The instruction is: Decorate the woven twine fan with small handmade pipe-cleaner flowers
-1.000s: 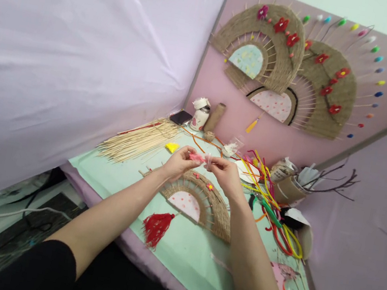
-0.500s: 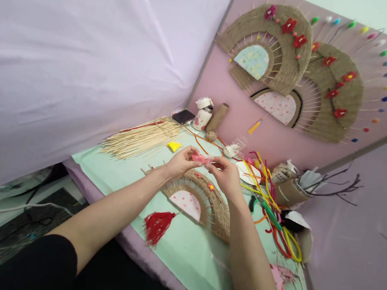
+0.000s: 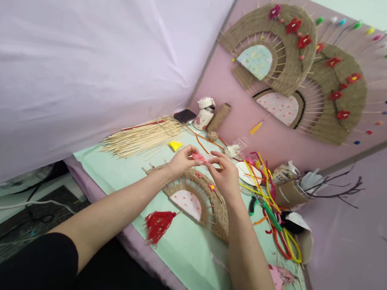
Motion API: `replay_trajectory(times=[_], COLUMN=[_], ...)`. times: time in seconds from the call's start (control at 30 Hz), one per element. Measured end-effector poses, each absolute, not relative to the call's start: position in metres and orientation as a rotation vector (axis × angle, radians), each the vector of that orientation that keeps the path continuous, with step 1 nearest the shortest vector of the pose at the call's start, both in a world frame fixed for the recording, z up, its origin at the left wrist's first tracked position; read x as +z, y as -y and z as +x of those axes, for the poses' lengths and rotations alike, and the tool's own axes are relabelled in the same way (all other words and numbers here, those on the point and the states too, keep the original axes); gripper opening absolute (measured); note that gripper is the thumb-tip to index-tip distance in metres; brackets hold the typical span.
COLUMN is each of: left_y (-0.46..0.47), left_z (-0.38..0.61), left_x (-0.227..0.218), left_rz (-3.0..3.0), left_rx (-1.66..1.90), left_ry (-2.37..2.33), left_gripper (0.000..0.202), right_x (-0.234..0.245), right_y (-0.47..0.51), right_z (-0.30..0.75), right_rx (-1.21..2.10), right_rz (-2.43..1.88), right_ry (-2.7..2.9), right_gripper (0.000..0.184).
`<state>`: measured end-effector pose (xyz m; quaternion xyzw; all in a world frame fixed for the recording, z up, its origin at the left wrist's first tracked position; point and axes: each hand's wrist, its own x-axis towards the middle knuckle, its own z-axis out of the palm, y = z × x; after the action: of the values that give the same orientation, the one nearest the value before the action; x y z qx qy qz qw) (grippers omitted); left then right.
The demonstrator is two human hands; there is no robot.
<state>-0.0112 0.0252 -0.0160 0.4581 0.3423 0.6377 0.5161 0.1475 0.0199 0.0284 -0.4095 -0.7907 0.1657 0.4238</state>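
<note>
My left hand [image 3: 182, 160] and my right hand [image 3: 223, 173] meet above the table, fingers pinched together on a small pink fuzzy piece [image 3: 199, 157] held between them. Just below the hands lies a half-round fan of woven twine [image 3: 206, 200] with a pink dotted paper centre and small flowers on it. A red tassel [image 3: 157, 225] hangs off the fan's near end on the pale green table top [image 3: 183, 248].
A bundle of thin wooden sticks [image 3: 142, 137] lies at the left, a yellow bit [image 3: 175, 145] beside it. Coloured pipe cleaners [image 3: 273, 204] spread at the right near cardboard cups [image 3: 292, 192]. A jar [image 3: 204, 115], twine spool [image 3: 220, 117] and phone [image 3: 185, 115] stand at the back. Two finished fans [image 3: 297, 63] hang on the wall.
My two hands have drawn closer together around the pink piece. The view has shifted slightly, so everything sits a little further right.
</note>
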Motion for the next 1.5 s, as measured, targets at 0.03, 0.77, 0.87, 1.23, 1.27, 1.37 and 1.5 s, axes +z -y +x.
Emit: replay_trajectory(times=[0.03,0.77,0.87,1.23,1.27,1.37,1.5], left_y=[-0.025,-0.032,-0.033,-0.031,-0.031,-0.032,-0.031], left_z=[-0.012,-0.01,-0.011,-0.011,-0.011,-0.01,-0.01], left_x=[-0.016,-0.026,-0.026,-0.027,-0.028,-0.03,-0.03], left_rz=[1.116,1.142,1.13,1.216,1.231,1.288,1.259], left_rx=[1.537,1.508,1.495,1.407,1.403,1.389,1.366], left_ry=[-0.847,-0.848,-0.888,-0.877,-0.887,-0.943,-0.966], left_gripper=[0.042,0.037,0.036,0.033,0.032,0.03,0.03], right_x=[0.029,0.021,0.02,0.023,0.022,0.02,0.017], right_y=[-0.019,-0.027,-0.027,-0.024,-0.024,-0.025,-0.025], right_z=[0.147,0.147,0.146,0.145,0.144,0.143,0.141], right_rx=[0.424,0.561,0.58,0.76,0.759,0.757,0.727], right_rz=[-1.027,-0.968,-0.97,-1.006,-1.012,-1.031,-1.032], right_ry=[1.982,1.961,1.946,1.863,1.86,1.869,1.887], right_gripper=[0.018,0.02,0.022,0.027,0.027,0.027,0.023])
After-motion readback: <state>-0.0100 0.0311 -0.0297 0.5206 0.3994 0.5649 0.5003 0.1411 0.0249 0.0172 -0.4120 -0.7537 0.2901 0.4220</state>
